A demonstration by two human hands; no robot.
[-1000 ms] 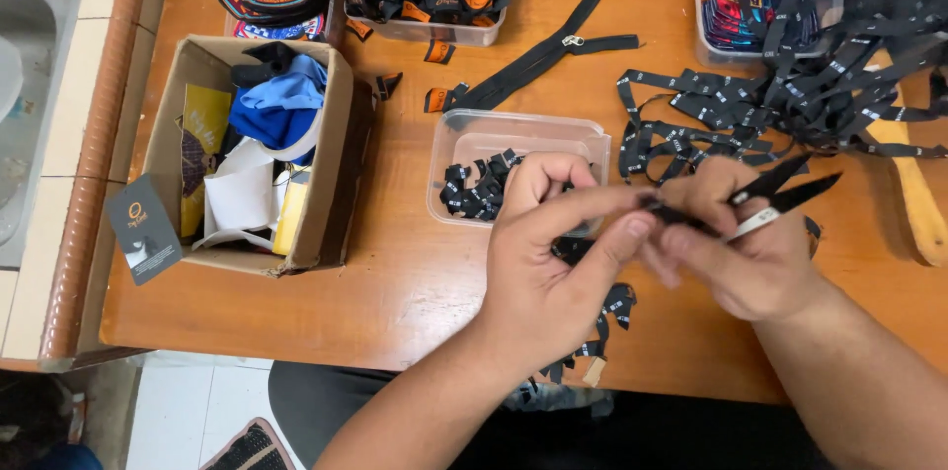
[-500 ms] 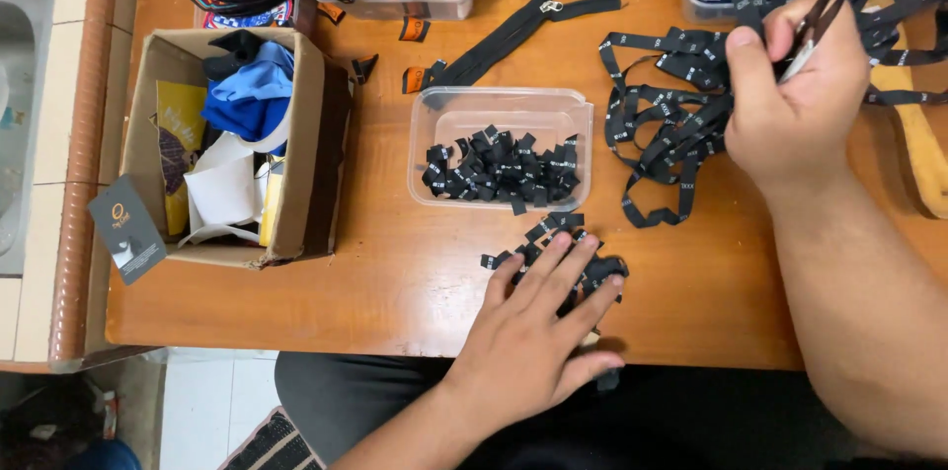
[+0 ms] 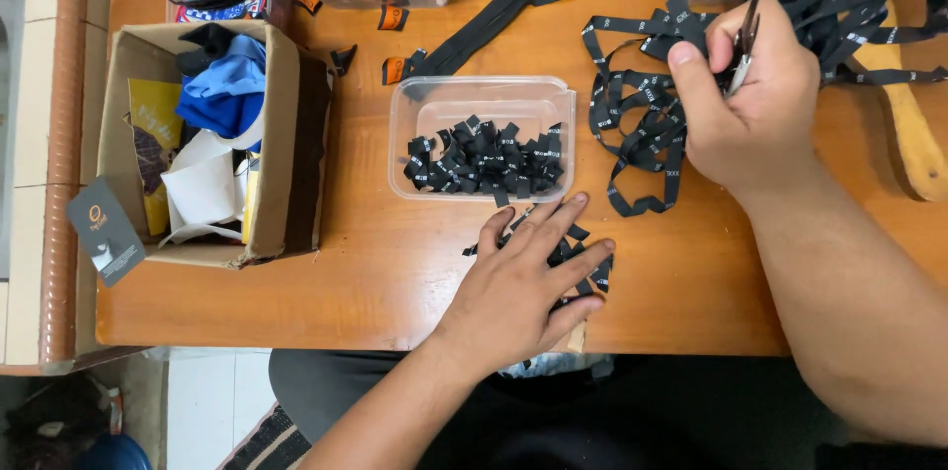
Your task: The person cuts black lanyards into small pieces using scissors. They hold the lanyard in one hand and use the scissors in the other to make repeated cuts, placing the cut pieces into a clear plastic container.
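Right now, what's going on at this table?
A person sits at a wooden table. The left hand lies flat on a few cut black labels near the table's front edge. The right hand grips small scissors at a tangle of black label ribbon. Between the hands, a clear tub holds more cut labels. A cardboard box of scraps stands to the left.

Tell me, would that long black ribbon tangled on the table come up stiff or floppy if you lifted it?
Probably floppy: the black ribbon lies in loose loops and curls, which stiff stock wouldn't do. It looks thin and flat, so likely light. Being tangled, lifting one strand near the right hand would probably drag neighbouring loops along.
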